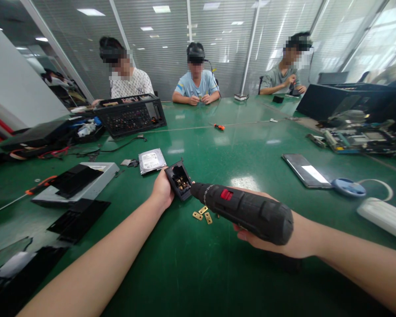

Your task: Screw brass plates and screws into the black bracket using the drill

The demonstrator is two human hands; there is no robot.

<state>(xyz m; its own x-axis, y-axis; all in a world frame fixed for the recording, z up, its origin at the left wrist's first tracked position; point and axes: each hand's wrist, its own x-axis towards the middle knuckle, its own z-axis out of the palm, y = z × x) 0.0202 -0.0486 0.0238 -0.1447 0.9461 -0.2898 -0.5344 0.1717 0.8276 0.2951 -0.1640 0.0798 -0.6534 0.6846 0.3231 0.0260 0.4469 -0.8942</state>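
My left hand (163,190) is closed on the side of a small black open box (178,179) with brass-coloured parts (181,182) inside. It holds the box tilted, with the opening facing up and toward me. My right hand (267,240) grips a black cordless drill (244,211) with a red switch on top. The drill's nose points left and is close beside the box's right edge; whether its tip touches anything, I cannot tell. Several small brass plates (207,217) with holes lie on the green table (218,273) just below the drill's nose.
Behind the box lies a hard drive (152,161). On the left are a grey metal drive case (86,187), black panels and a screwdriver (41,186). A phone (306,171), a blue round object (350,187) and circuit boards (359,136) sit right. Three people work across the table.
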